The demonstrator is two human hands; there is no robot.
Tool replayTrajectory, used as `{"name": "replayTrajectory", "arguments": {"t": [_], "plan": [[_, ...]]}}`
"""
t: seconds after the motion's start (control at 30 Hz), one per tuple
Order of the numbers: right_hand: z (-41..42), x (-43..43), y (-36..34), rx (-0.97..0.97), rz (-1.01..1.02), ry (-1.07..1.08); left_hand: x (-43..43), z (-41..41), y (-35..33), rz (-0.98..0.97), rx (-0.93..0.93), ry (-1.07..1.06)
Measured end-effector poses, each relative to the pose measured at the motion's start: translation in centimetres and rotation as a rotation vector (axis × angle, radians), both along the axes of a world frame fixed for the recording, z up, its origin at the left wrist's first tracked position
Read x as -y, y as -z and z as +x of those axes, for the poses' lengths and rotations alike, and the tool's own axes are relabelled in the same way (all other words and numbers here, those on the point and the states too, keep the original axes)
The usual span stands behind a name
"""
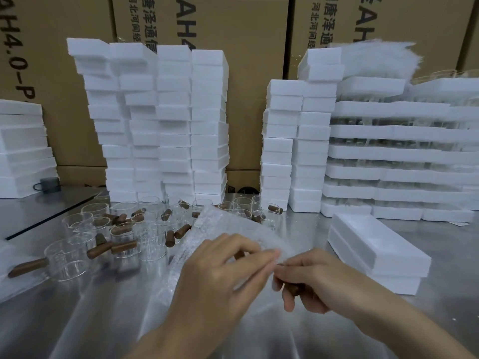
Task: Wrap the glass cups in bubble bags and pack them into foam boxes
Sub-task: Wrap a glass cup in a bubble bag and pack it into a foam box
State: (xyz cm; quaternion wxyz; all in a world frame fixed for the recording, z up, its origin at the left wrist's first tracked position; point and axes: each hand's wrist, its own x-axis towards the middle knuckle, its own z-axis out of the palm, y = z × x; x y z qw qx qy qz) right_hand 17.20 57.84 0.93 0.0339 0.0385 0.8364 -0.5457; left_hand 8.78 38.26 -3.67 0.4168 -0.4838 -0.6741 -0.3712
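The bubble bag (228, 229) lies on the steel worktop (77, 320) in front of the person, its long axis running from the hands away and slightly left toward the glass cups (145, 239); its mouth edge is at the near right, where the left hand (223, 270) pinches it with thumb and fingertips; the right hand (311, 281), fingers curled, pinches the same edge, with something brown showing under its fingers, which I cannot identify; the cups stand upright at left, wooden handles pointing every way; two closed foam boxes (375, 252) sit stacked at right, long axis far-left to near-right, contents hidden; foam trays (388, 154) behind hold glassware between layers.
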Motion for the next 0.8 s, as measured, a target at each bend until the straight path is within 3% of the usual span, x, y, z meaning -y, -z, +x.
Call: {"name": "replayTrajectory", "arguments": {"t": [0.17, 0.23, 0.5, 0.67, 0.8], "plan": [[0.1, 0.3, 0.3, -0.028, -0.353, 0.031, -0.5, 0.9, -0.1, 0.029, -0.038, 0.033], [0.1, 0.4, 0.4, -0.068, -0.407, 0.051, -0.6, 1.1, -0.3, 0.036, -0.047, 0.051], [0.2, 0.1, 0.2, -0.295, -0.189, 0.026, -0.5, 1.2, -0.7, 0.047, -0.077, -0.035], [0.2, 0.0, 0.1, -0.209, -0.267, -0.092, -0.3, 1.5, -0.7, 0.041, -0.072, -0.049], [-0.2, 0.1, 0.6, -0.252, -0.247, -0.034, -0.3, 1.6, -1.0, 0.051, -0.041, -0.048]]}}
